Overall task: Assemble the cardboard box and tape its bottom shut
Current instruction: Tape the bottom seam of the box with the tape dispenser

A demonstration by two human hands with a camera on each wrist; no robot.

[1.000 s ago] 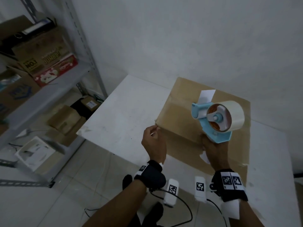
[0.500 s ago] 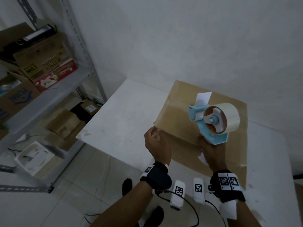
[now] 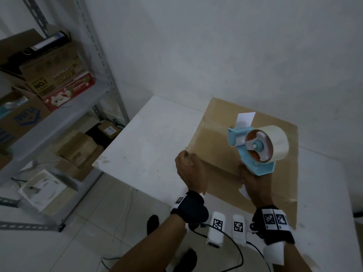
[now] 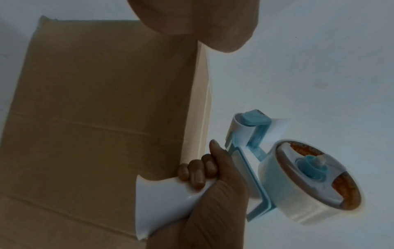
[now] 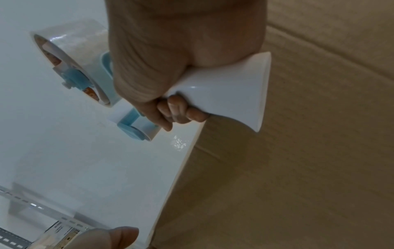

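Note:
A brown cardboard box [image 3: 220, 146] lies on the white table [image 3: 149, 146], its broad face up with creases across it. My left hand [image 3: 189, 169] grips the box's near left corner, fingers curled over the edge. My right hand [image 3: 253, 181] grips the white handle [image 5: 230, 94] of a blue tape dispenser [image 3: 259, 148], which carries a roll of clear tape. The dispenser is held up above the box's near middle, roll to the right. In the left wrist view the box [image 4: 95, 101] shows a paler strip along its edge beside the dispenser [image 4: 298, 176].
A grey metal shelf rack [image 3: 64, 107] with printed cartons stands left of the table, and more boxes [image 3: 78, 148] lie on the floor beneath it. A white wall runs close behind the table. Cables [image 3: 231, 250] hang from my wrist units.
Both hands keep their holds. The dispenser has dipped slightly toward the box and the head view has shifted a little; the box has not visibly moved.

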